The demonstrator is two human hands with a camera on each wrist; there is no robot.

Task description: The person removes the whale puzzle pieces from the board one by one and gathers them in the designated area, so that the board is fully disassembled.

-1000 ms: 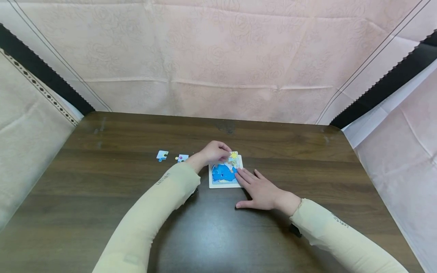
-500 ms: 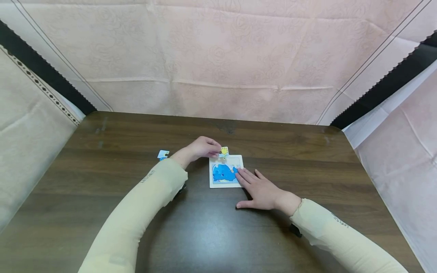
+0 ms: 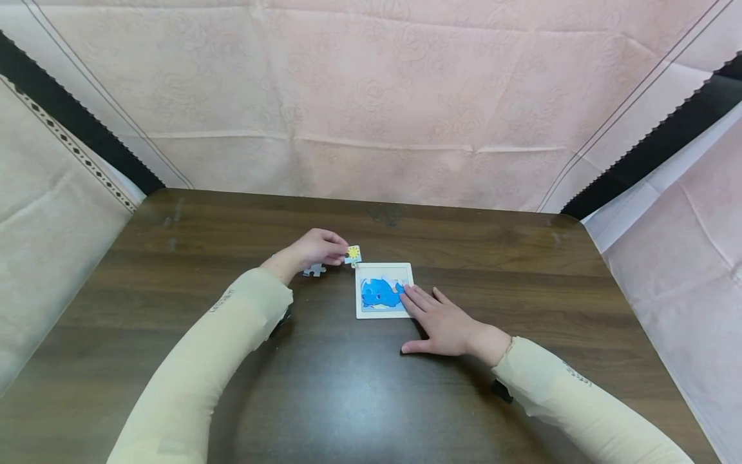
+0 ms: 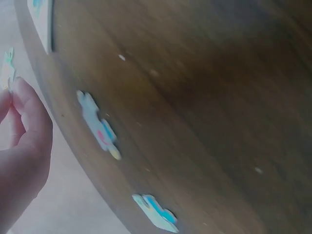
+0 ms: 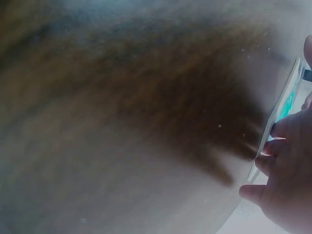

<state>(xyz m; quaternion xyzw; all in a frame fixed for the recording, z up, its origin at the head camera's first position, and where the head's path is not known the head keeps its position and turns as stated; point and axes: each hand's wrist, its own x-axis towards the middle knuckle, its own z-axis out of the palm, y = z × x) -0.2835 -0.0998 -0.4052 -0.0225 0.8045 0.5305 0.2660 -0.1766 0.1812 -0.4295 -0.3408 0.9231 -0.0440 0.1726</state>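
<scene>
My left hand point(image 3: 313, 249) pinches a jigsaw piece point(image 3: 353, 254) with a yellow sun on it, held up beyond the top left corner of a small white-framed puzzle board point(image 3: 358, 306). The board carries a blue whale picture. Flat, outstretched fingers of my right hand point(image 3: 446, 327) rest on the board's right edge, thumb spread toward me on the table. In the left wrist view the thumb and fingertips meet on the held piece point(image 4: 8, 73). Under the left hand lies a loose jigsaw piece point(image 3: 314, 270), partly covered in the head view.
The left wrist view shows two loose pieces on the brown wooden table point(image 3: 493, 258): one piece with a pink mark point(image 4: 97, 126) and another with blue edging point(image 4: 156, 213). Pale patterned cloth point(image 3: 371, 96) hangs behind the table's far edge.
My left hand has lifted the sun piece off the board's upper part and carried it left, past the corner. The right hand and the board have stayed in place.
</scene>
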